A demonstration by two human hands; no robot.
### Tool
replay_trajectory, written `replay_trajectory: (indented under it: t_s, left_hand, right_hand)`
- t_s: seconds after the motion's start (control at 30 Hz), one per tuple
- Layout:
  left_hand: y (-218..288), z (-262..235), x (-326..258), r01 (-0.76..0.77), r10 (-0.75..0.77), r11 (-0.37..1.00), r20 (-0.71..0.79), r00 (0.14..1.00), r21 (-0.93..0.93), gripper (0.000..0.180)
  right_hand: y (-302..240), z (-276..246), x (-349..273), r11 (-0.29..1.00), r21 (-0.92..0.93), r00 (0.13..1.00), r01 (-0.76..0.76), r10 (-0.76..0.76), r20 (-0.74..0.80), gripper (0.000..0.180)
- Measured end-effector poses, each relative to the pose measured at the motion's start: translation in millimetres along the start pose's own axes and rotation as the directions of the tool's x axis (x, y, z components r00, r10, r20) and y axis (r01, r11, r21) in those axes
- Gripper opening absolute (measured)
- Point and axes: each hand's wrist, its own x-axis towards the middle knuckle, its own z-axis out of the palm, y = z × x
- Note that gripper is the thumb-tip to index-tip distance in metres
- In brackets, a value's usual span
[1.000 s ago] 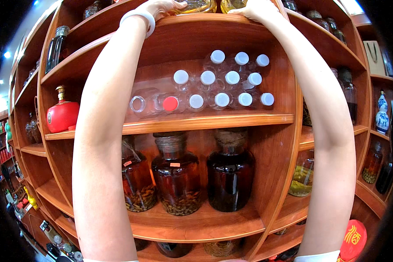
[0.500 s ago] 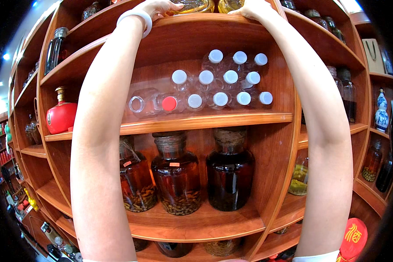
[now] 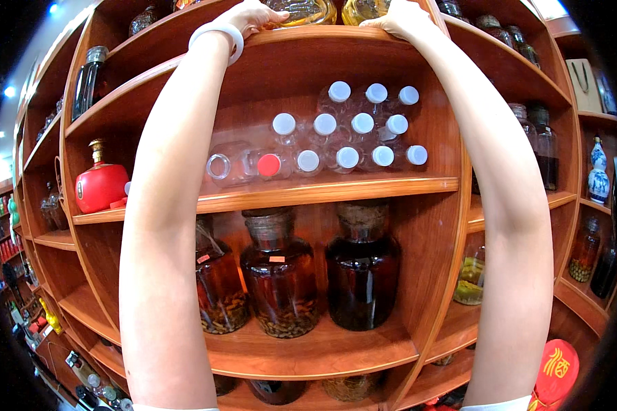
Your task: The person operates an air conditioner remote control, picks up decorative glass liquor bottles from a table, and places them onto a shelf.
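Both my arms reach up to a shelf at the top edge of the view. My left hand [image 3: 252,16] is at the left side of a glass jar [image 3: 303,11] of yellowish contents, its thumb against the glass. My right hand [image 3: 406,20] grips the right side of a second glass jar [image 3: 360,9], also yellowish, with the thumb across its lower front. The two jars stand side by side at the front of the shelf [image 3: 322,32]. Their upper parts and some of my fingers are cut off by the frame. A white bangle [image 3: 237,45] circles my left wrist.
Below, clear bottles [image 3: 308,161] lie stacked, mostly white-capped, one red-capped. Large dark-filled jars [image 3: 279,274] stand on the shelf underneath. A red bottle [image 3: 101,185] stands left of my left forearm. A blue-and-white gourd-shaped bottle [image 3: 598,171] is at the far right.
The view has shifted slightly, so the jars up top show a little lower. My left arm appears a bit further right. Both hands stay at the jars.
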Motion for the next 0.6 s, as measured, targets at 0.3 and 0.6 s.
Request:
replay_trajectory:
  t_s: [0.3,0.6]
  left_hand:
    - [17.1,5.4,-21.7,-0.021,0.019,0.990,-0.020,1.000,-0.139,0.032]
    - [38.8,32.0,-141.9,-0.426,0.353,0.900,-0.738,0.575,0.098,0.036]
  right_hand:
    - [41.3,27.2,-45.7,0.940,-0.039,0.840,0.340,-0.322,-0.437,0.050]
    - [34.5,6.7,-75.5,0.865,0.372,0.901,0.336,-0.181,-0.394,0.039]
